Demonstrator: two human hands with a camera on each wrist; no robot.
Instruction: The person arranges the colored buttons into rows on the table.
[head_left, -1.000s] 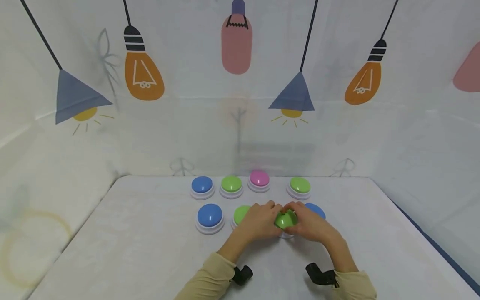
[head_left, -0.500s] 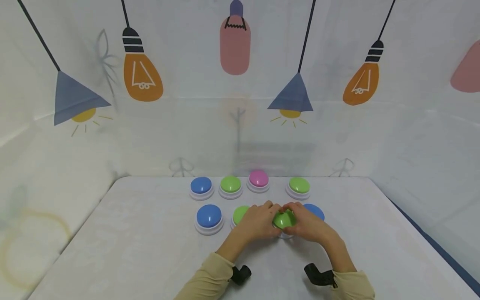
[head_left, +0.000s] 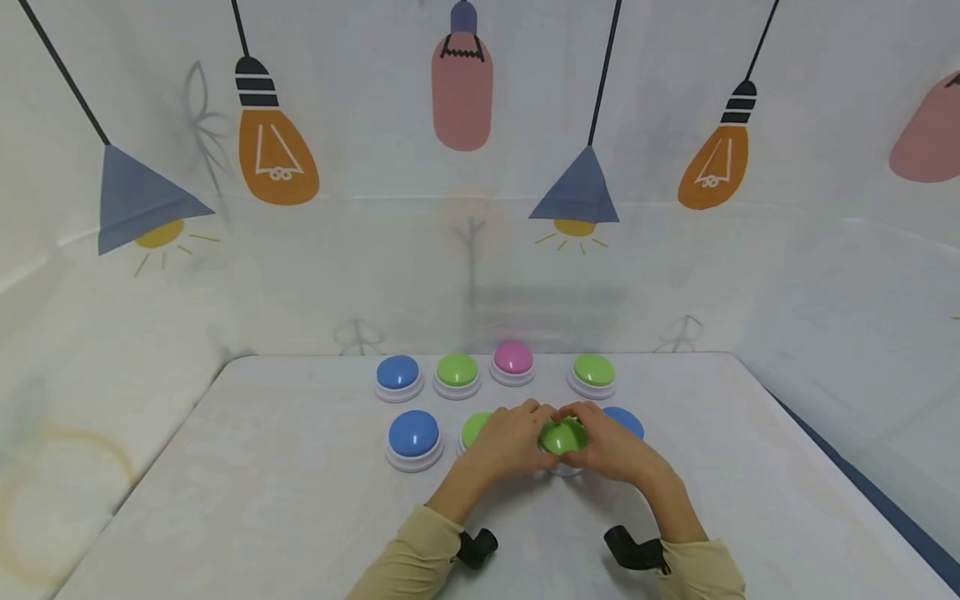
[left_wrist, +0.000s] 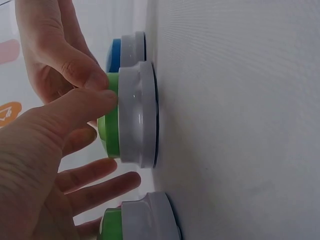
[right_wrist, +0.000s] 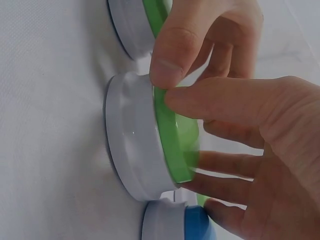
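Both hands surround one green-topped push button (head_left: 562, 437) with a white round base, in the near row on the table. My left hand (head_left: 510, 442) holds its cap from the left, thumb in front and index finger behind; the other fingers spread apart in the left wrist view. My right hand (head_left: 618, 450) holds the same cap from the right, its thumb (right_wrist: 215, 102) on the green edge. The two thumb tips nearly meet there. The base stands flat on the table in the wrist views. Another green button (head_left: 474, 429) is partly hidden by my left hand.
A blue button (head_left: 624, 421) sits partly behind my right hand. A larger-looking blue button (head_left: 414, 435) stands at the near left. Behind are a blue (head_left: 398, 375), a green (head_left: 457, 372), a pink (head_left: 513, 360) and another green button (head_left: 594, 372). A printed cloth wall (head_left: 375, 275) borders the white table.
The head view has shifted slightly, so the scene sits a little further left. Both hands stay around the same green button in nearly the same pose.
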